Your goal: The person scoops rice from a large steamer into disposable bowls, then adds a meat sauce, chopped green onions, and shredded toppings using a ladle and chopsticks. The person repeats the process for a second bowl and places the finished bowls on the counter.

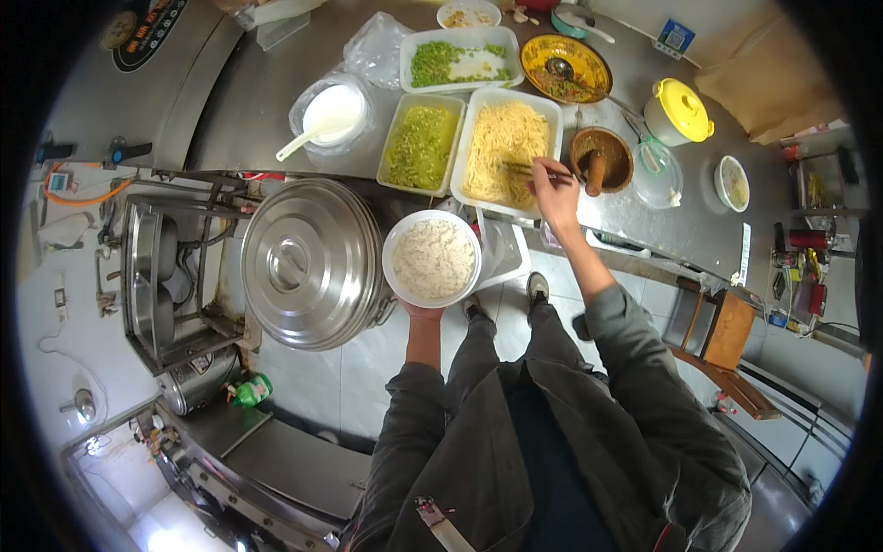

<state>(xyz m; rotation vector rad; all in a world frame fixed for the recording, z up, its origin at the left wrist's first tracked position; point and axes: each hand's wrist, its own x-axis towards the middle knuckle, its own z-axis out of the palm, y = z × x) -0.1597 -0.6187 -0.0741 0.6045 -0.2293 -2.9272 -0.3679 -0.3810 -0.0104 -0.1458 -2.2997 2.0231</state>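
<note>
My left hand [423, 311] holds a round white bowl [387, 267] from below, its fingers mostly hidden under it. White, grainy food [432, 258] that looks like rice fills it. With my right hand [556, 193] I grip a pair of chopsticks [521, 169], their tips down in pale yellow shreds [504, 138]. These shreds lie in a white rectangular tub [557, 124] at the counter's front edge. Just left of it stands a tub [388, 138] of chopped green food in liquid. A wooden mortar [618, 147] with a pestle [597, 170] sits right of my right hand.
Behind are a tub of chopped greens [432, 63] and a yellow patterned bowl [570, 60] with a ladle. A yellow-lidded pot [681, 110] stands right. A bagged white container with a spoon [313, 133] is left. A large lidded steel pot [303, 262] stands beside my left arm.
</note>
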